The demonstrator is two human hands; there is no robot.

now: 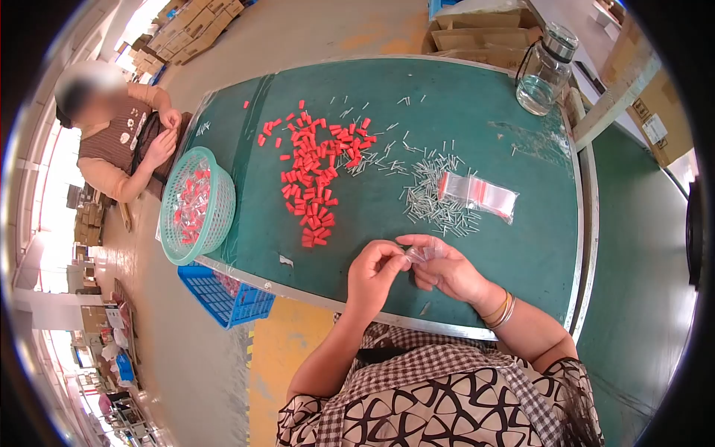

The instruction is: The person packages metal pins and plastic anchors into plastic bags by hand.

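Both hands meet over the near edge of the green table [357, 216]. A small clear plastic bag [423, 255] is pinched between my left hand [375, 272] and my right hand [450, 274], partly covered by the fingers. Whether anything is inside the bag cannot be made out. Just beyond my hands lies a heap of silver screws or nails [432, 197], too small to tell which. A stack of clear zip bags with red strips [484, 196] rests on the heap's right side. Left of it spreads a pile of red plastic caps [309, 160].
A mint-green basket [227, 197] of bagged red pieces stands at the table's left end. Below it is a blue crate [231, 302]. A glass bottle [540, 86] stands at the far right corner. Another person [123, 130] sits at the left, hands together.
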